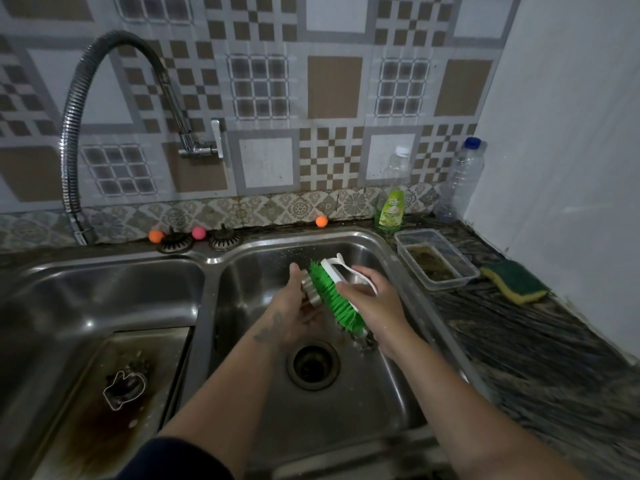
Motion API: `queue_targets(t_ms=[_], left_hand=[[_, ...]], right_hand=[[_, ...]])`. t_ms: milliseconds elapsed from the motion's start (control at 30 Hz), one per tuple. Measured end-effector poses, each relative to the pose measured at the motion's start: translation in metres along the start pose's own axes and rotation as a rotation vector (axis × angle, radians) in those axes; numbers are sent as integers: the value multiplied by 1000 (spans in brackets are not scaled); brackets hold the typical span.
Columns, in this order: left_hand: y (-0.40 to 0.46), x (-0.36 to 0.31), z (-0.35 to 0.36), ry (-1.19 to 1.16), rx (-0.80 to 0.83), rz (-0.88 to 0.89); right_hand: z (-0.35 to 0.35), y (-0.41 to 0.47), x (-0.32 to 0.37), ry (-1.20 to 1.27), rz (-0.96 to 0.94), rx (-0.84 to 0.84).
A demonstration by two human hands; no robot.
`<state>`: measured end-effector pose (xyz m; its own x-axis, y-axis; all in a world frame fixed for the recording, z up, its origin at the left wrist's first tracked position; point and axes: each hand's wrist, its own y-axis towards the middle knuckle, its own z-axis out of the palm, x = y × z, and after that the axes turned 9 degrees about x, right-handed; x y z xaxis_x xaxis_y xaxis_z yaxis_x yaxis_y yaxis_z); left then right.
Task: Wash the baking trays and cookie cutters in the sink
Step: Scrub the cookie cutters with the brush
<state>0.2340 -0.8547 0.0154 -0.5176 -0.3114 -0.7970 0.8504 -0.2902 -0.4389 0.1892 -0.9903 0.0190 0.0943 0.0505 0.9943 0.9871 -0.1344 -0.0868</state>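
Over the right sink basin [346, 410], my left hand [294, 313] grips a small metal cookie cutter [310, 289]. My right hand [370, 299] holds a white-handled scrub brush with green bristles [329, 296], and the bristles press against the cutter. In the left basin a stained, browned baking tray [114, 410] leans tilted, with a mitten-shaped metal cookie cutter [124, 389] lying on it. Another small metal piece [363, 341] shows under the brush near the drain [313, 365]; I cannot tell what it is.
A flexible chrome faucet [72, 150] arches over the left basin. On the dark counter at the right stand a green dish soap bottle [391, 209], an empty plastic bottle [464, 178], a clear plastic container [436, 258] and a green-yellow sponge [516, 282]. Two sink strainers [201, 240] sit behind the basins.
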Motion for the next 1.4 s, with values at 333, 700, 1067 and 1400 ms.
queue_targets(t_ms=[333, 700, 1067, 1400], left_hand=[[-9, -11, -19, -81, 165, 176], [-3, -4, -12, 38, 53, 239], [1, 1, -10, 57, 37, 268], [-15, 7, -32, 248, 34, 216]], right_hand=[[-4, -15, 3, -426, -289, 9], [1, -3, 9, -782, -441, 116], [6, 1, 9, -785, -392, 79], [28, 0, 2, -1058, -424, 14]])
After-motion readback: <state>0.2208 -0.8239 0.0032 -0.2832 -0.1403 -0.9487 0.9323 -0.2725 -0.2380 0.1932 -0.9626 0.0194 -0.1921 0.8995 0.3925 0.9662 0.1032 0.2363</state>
